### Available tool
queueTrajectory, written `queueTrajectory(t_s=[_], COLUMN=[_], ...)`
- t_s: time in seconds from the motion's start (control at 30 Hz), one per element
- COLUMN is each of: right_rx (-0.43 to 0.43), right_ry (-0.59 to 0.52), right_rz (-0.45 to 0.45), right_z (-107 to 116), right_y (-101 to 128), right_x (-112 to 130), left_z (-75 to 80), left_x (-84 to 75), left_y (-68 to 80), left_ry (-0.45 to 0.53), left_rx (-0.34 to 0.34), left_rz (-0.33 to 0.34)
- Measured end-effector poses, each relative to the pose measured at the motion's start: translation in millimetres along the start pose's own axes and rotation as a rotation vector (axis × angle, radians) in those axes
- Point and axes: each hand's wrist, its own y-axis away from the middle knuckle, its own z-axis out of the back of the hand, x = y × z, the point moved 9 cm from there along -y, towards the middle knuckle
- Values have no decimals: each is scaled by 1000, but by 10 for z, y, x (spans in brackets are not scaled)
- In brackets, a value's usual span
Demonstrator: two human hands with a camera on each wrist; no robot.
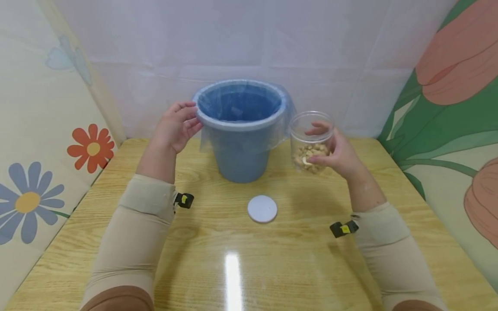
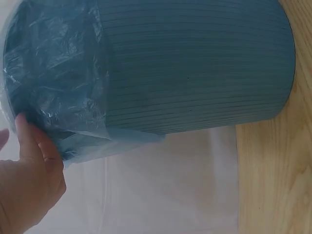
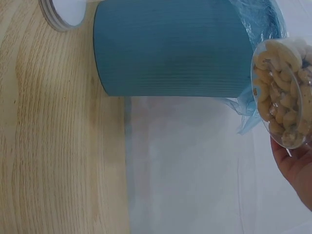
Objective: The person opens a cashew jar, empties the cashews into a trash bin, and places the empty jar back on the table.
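Observation:
A blue bucket (image 1: 241, 151) (image 2: 195, 63) (image 3: 170, 48) lined with a clear plastic bag (image 1: 285, 125) (image 2: 53, 73) stands at the back middle of the wooden table (image 1: 218, 276). My left hand (image 1: 190, 116) (image 2: 29, 165) holds the bucket's left rim, with its thumb on the bag. A clear lidless jar (image 1: 311, 129) (image 3: 285, 92), part full of pale nuts, is gripped upright in my right hand (image 1: 323, 147) (image 3: 297, 170) just right of the bucket and above the table. The jar's white lid (image 1: 262, 208) (image 3: 63, 12) lies flat in front of the bucket.
A white sheet (image 1: 249, 39) hangs behind the table. Flower-printed panels close in the left (image 1: 39, 172) and right (image 1: 459, 129) sides. The table's near half shows a glare streak (image 1: 232, 280).

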Motion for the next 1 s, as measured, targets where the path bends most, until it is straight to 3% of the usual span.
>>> queueTrajectory(t_s=[0.23,0.63,1.0], right_rx=[3,8,0], right_ry=[7,-25,41], right_rz=[-18,-21,-17], right_z=[13,34,72], right_y=[4,-47,-105], right_x=[-22,25,110], left_z=[-7,-42,-59], left_x=[19,16,-9], left_y=[-14,-22,-27], left_ry=[-8,-62,-81], left_rx=[-33,-19,0], left_rz=[1,8,-46])
